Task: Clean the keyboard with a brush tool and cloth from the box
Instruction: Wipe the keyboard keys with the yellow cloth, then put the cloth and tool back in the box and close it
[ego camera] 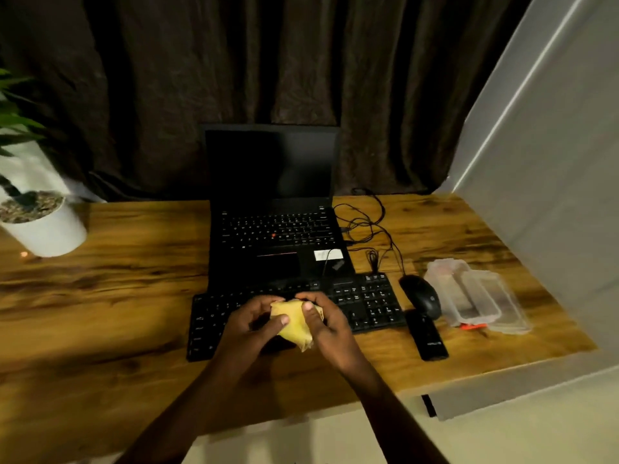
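Observation:
A folded yellow cloth [295, 324] is held just above the black external keyboard [366, 303], which lies in front of the laptop. My left hand [249, 324] grips the cloth's left side, thumb on top. My right hand [326, 321] grips its right side, fingers curled round it. Both hands hide the keyboard's middle keys. A clear plastic box [464, 296] with its lid beside it lies at the right of the desk. An orange-tipped tool [472, 326] sticks out at the box's front edge; I cannot tell if it is the brush.
An open black laptop [278, 236] stands behind the keyboard on the wooden desk [100, 289]. A black mouse [422, 298] with tangled cables and a black remote-like bar [428, 339] lie to the right. A potted plant [40, 222] stands far left. A white wall edges the right.

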The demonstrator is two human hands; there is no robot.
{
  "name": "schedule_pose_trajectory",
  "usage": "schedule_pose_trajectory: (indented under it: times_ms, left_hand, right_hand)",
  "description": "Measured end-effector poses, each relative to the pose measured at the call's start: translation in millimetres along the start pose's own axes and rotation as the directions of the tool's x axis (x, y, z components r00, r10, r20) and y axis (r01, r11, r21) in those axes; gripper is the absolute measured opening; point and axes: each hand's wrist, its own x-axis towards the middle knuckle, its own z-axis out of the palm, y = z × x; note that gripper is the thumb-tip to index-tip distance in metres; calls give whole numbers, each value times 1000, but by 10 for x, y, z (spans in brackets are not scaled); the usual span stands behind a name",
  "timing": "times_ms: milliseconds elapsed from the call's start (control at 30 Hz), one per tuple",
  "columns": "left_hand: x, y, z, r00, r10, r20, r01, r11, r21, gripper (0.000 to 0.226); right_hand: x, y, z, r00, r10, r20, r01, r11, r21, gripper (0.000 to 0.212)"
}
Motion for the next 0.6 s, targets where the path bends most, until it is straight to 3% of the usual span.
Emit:
schedule_pose_trajectory:
  times_ms: [233,333,467,600]
  left_hand:
    - [209,197,584,990,42,131,-41,999,-13,34]
    - [296,267,873,986,71,153,-81,995,56,28]
    - [400,349,1245,979,62,192,-75,995,62,15]
    - [497,453,1664,965,13,261,-17,1000,12,31]
  right_hand:
    - [-81,-21,-680,998,-40,57,38,999,30,42]
    - [-123,58,-983,999,-36,-2,36,999,7,47]
    - [-147,161,-1338,997,-12,-76,15,999,35,36]
    - [-171,223,-1738,993,55,-106,-37,986,161,28]
